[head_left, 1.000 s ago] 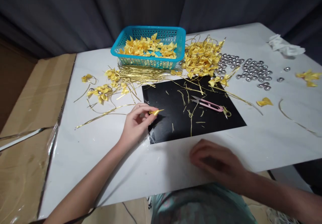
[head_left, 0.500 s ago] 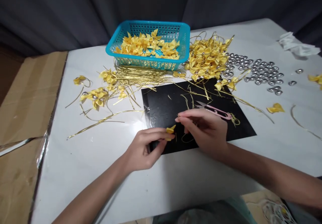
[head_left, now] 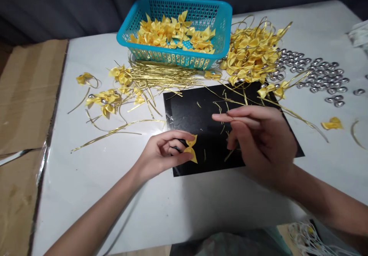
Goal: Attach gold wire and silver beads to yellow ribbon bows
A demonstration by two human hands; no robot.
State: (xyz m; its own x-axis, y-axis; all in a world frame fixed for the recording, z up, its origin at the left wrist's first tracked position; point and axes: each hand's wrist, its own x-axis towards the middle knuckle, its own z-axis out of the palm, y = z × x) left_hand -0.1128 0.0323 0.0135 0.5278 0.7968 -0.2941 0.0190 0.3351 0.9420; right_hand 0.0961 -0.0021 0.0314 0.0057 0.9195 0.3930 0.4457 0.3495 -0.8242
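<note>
Between the thumb and fingertips of my left hand (head_left: 166, 150) is a small yellow ribbon bow (head_left: 191, 149), held upright over the left part of a black mat (head_left: 189, 114). My right hand (head_left: 258, 141) hovers over the mat's right side, forefinger stretched out to the left and thumb apart from it. A thin strand seems to lie near its fingers; whether they hold it is too blurred to tell. Short gold wire scraps (head_left: 220, 108) lie on the mat. The pink scissors are hidden behind my right hand.
A blue basket (head_left: 178, 51) of yellow bows stands at the back, with gold wires (head_left: 166, 76) before it. Finished-looking yellow flowers (head_left: 250, 54) and silver beads (head_left: 322, 76) lie to the right; more flowers (head_left: 106, 100) lie left. Cardboard (head_left: 28, 102) borders the left edge.
My left hand has turned the bow so both loops show, held between thumb and fingers. My right hand has moved right, its forefinger now extended, covering the scissors. The view has shifted.
</note>
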